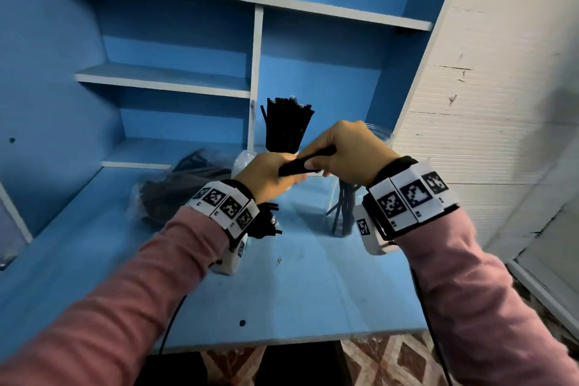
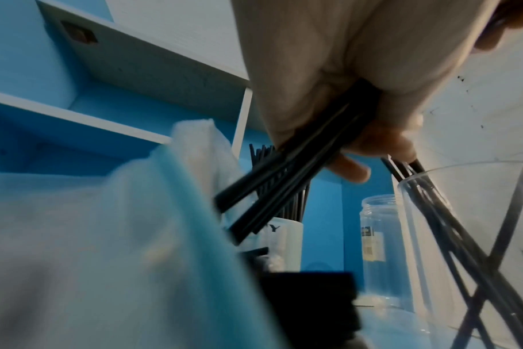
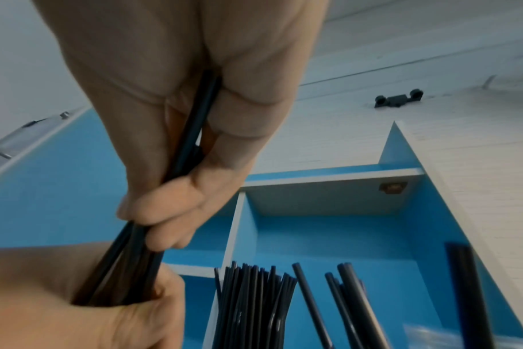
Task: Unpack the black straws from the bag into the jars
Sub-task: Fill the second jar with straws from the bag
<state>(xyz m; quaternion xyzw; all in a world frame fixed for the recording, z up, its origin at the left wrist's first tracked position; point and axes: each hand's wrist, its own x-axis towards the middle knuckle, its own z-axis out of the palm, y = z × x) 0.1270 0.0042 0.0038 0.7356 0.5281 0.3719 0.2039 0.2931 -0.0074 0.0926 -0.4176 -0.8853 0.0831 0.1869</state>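
Both hands hold one bundle of black straws (image 1: 305, 160) above the blue desk. My left hand (image 1: 272, 175) grips its lower part, and the ends stick out below that wrist. My right hand (image 1: 332, 157) pinches the upper part. In the right wrist view the bundle (image 3: 135, 259) runs from my right hand's fingers (image 3: 164, 207) down into my left hand (image 3: 75, 295). A clear jar (image 1: 336, 213) under my right wrist holds a few straws. A jar behind the hands, mostly hidden, carries a thick tuft of straws (image 1: 286, 125). The clear plastic bag (image 1: 181, 188) with several straws lies to the left.
An empty clear jar (image 2: 376, 226) stands behind the near jar (image 2: 463, 248). Blue shelves (image 1: 163, 78) with white edges rise behind the desk (image 1: 313, 285), and a white wall (image 1: 501, 103) closes the right side. Cables hang from both wrists over the desk's front edge.
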